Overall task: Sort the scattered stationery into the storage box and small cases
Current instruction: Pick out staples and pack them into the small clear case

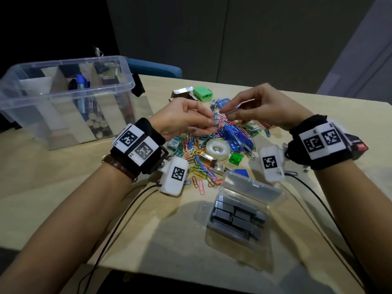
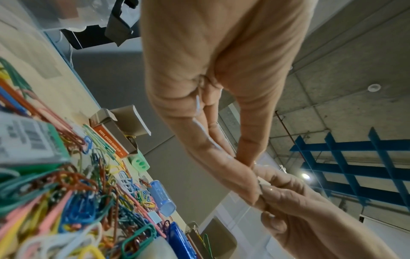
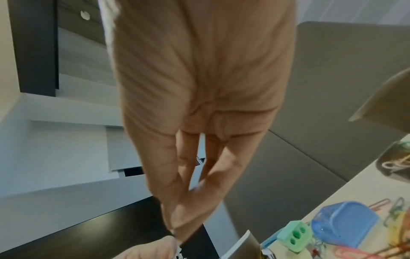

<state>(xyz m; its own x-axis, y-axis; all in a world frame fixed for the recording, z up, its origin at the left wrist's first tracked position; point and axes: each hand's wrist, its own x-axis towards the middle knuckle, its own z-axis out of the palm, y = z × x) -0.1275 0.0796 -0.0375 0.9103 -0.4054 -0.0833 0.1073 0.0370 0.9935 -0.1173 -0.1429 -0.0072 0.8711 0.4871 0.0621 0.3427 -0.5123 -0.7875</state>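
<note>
Staple strip (image 1: 214, 120) pinched betw. left hand (image 1: 182, 118) & right hand (image 1: 262, 107) fingertips (prob. staples), above paper clips (image 1: 197, 145)

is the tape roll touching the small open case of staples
Apart. The head view shows the tape roll lying at the paper clip pile, with bare table between it and the staple case.

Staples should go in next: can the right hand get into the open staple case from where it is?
Probably yes: the staple case lies open, lid back, nothing over it, below the right hand.
</note>
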